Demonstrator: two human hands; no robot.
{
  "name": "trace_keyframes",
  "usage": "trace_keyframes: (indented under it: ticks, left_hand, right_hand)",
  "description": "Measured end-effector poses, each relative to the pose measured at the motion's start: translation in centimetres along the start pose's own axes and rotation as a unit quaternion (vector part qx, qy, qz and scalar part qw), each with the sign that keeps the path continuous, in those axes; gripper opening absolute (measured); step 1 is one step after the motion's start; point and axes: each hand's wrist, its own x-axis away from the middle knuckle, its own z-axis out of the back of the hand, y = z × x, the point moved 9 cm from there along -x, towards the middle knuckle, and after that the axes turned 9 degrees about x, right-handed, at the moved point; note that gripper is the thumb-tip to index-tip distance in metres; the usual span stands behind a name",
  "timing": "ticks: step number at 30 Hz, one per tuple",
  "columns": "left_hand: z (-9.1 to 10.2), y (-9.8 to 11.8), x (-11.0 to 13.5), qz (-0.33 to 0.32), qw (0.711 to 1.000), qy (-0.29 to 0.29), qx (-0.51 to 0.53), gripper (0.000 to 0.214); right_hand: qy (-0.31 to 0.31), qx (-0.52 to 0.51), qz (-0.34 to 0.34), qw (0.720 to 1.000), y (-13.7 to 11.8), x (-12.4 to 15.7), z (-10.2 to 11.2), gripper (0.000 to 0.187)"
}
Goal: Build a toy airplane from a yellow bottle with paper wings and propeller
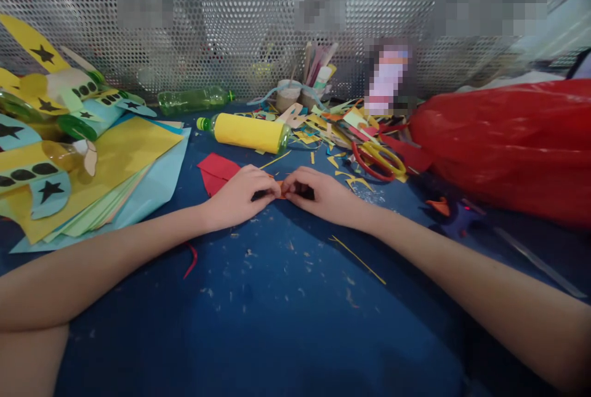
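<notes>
Table surface [258, 335]: blue, matt, flecked with pale specks and stray clippings, a thin yellow strip [359, 260] lying in front of the right hand [335, 199]. Backdrop: perforated metal panel [231, 9], grey, upright behind the table. At centre: one small orange piece [281, 189], held just above or on the surface (which of the two cannot be told), the left hand [233, 198] and right hand each pinching it, thumb and fingertips closed on opposite ends. Its shape is mostly covered by the fingers. Behind the left hand: red paper [216, 170], partly hidden; farther back, a yellow-wrapped bottle [249, 132] on its side. Right rear: paper scraps [332, 129], heaped, with red and yellow scissor handles [398, 167], blades hard to trace. Far right: red plastic bag [503, 138], cut off by the edge, contents unseen. Far left: star-marked bottle models [50, 191], also cut off, over stacked sheets [148, 138]. Several patches along the panel are pixelated past reading.
</notes>
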Motion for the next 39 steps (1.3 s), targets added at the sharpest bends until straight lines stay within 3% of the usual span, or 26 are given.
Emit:
trace_keyframes:
  ticks: [7,12,22,39]
  left_hand:
    - [0.0,-0.6,0.0,0.031,1.0,-0.001,-0.006,0.012]
    - [0.2,-1.5,0.2,0.068,0.998,0.016,0.007,0.013]
    - [-0.1,-1.0,0.0,0.034,0.999,-0.004,0.008,0.013]
    - [0.4,-0.8,0.0,0.044,0.999,0.014,-0.01,0.006]
  right_hand:
    - [0.003,-0.004,0.017,1.0,-0.5,0.2,0.2,0.007]
    - [0.001,0.003,-0.013,1.0,0.1,0.1,0.2,0.007]
    - [-0.009,-0.046,-0.085,0.995,1.1,0.0,-0.1,0.009]
    - [-0.01,0.0,0.016,1.0,0.1,0.1,0.2,0.008]
